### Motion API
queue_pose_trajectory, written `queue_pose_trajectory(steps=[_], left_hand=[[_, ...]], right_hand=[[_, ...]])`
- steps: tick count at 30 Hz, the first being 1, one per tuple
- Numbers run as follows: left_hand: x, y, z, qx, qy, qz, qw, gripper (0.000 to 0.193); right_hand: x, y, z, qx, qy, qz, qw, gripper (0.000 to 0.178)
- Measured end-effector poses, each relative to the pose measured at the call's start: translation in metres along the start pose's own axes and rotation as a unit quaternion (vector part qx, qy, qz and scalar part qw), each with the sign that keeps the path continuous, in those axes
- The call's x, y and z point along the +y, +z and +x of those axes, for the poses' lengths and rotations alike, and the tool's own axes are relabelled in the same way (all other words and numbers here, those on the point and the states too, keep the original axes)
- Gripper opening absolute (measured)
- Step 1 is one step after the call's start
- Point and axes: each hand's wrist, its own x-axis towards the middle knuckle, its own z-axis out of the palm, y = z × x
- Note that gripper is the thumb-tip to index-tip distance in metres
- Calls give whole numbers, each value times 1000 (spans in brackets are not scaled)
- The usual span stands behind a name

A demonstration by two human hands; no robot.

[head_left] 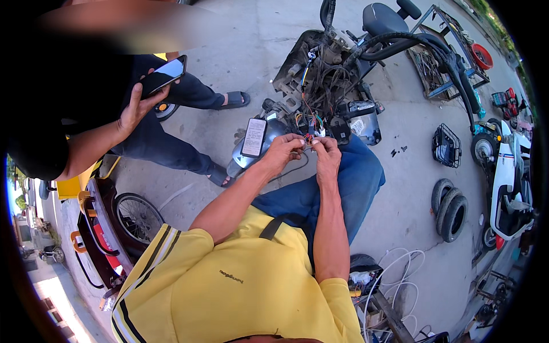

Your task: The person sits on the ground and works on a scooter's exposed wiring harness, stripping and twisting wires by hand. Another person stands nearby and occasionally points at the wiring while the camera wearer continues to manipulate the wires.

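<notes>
My left hand (286, 151) and my right hand (327, 159) meet at the front of a stripped electric scooter (334, 68). Fingertips of both pinch thin coloured wires (309, 138), red and orange among them; which strand lies in which hand is too small to tell. Just beyond sit a white plug connector (321, 132) and more loose wires. A dark tangle of cables (329, 94) fills the open body. To the left of my left hand, a phone with a lit page of text (254, 137) lies on a silver rounded cover (274, 128).
On the left a person in dark trousers (171, 146) stands close, holding another phone (164, 76). Black tyres (453, 217), a wire basket (446, 146) and a white scooter (504, 183) are at right. A white hose (400, 280) coils beside a tool box near me.
</notes>
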Motion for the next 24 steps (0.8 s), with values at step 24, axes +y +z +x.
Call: queue_pose_trajectory(steps=[24], left_hand=[[0, -1, 0, -3, -2, 18, 1000, 17]], right_hand=[[-6, 1, -3, -12, -17, -63, 998, 13]])
